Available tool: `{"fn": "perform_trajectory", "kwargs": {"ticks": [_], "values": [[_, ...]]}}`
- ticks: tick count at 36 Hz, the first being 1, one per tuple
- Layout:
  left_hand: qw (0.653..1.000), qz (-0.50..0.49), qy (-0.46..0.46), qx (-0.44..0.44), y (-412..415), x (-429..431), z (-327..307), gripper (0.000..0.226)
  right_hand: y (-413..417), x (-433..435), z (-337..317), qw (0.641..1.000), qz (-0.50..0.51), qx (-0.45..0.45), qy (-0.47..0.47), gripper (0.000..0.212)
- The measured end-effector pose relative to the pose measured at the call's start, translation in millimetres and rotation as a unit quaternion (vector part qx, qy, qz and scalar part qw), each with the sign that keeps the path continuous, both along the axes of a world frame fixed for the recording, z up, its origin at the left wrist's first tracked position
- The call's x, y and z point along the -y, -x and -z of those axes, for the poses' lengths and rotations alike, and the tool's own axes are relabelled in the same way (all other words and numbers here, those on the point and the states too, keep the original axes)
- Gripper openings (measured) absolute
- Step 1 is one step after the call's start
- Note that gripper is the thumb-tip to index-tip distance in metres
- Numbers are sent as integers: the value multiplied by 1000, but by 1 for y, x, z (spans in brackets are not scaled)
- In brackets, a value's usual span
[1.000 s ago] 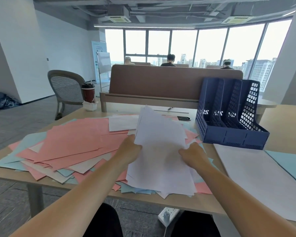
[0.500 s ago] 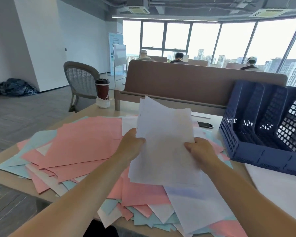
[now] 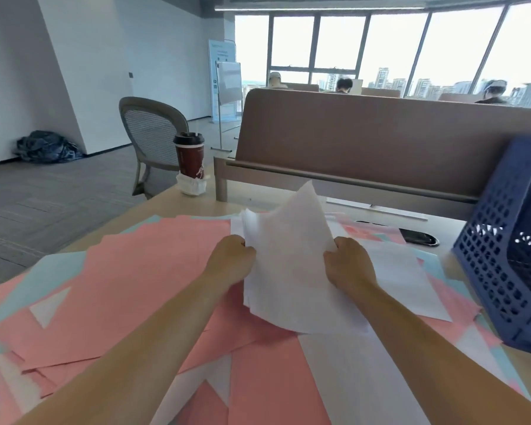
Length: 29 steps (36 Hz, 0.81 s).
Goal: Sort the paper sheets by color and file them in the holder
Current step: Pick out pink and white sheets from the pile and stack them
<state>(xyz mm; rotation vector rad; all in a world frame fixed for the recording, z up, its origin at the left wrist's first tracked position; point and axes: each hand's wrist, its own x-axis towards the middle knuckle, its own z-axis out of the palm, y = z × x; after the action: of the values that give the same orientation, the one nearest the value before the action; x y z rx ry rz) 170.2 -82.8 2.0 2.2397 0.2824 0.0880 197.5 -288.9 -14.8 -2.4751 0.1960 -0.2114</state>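
Observation:
A stack of white sheets (image 3: 288, 262) is held tilted up above the table. My left hand (image 3: 232, 259) grips its left edge and my right hand (image 3: 348, 263) grips its right edge. Under them lies a loose spread of pink sheets (image 3: 154, 271), with light blue sheets (image 3: 43, 277) and more white sheets (image 3: 402, 277) mixed in. The blue perforated file holder (image 3: 503, 259) stands at the right, partly cut off by the frame edge; what its slots hold is not visible.
A dark red paper cup (image 3: 190, 159) with a crumpled tissue at its foot stands at the table's far left corner. A brown desk divider (image 3: 380, 139) runs along the back. A black phone (image 3: 420, 237) lies near the holder. A mesh chair (image 3: 152, 130) stands beyond the table.
The view has swung left and closer, so the holder has slid toward the right edge. Both hands keep hold of the white stack, which now sits closer together and more upright.

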Motion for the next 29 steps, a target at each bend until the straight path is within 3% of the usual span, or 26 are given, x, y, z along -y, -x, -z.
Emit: {"fn": "perform_trajectory", "kwargs": {"ticks": [5,11,15,25,29], "values": [[998,-33,49,30,-8,-7,11,21,-4,-8,12,998,-18,-46,35,12],[989,-70,124,26,-11,-12,16,26,-5,-5,14,998,-23,-36,53,12],[992,-60,112,9,-13,-10,17,39,-2,2,10,997,-17,-28,64,11],[993,-41,108,30,5,17,15,37,24,29,0,989,23,23,143,10],[993,-44,90,58,20,27,12,29,32,44,-6,993,28,6,115,9]]}}
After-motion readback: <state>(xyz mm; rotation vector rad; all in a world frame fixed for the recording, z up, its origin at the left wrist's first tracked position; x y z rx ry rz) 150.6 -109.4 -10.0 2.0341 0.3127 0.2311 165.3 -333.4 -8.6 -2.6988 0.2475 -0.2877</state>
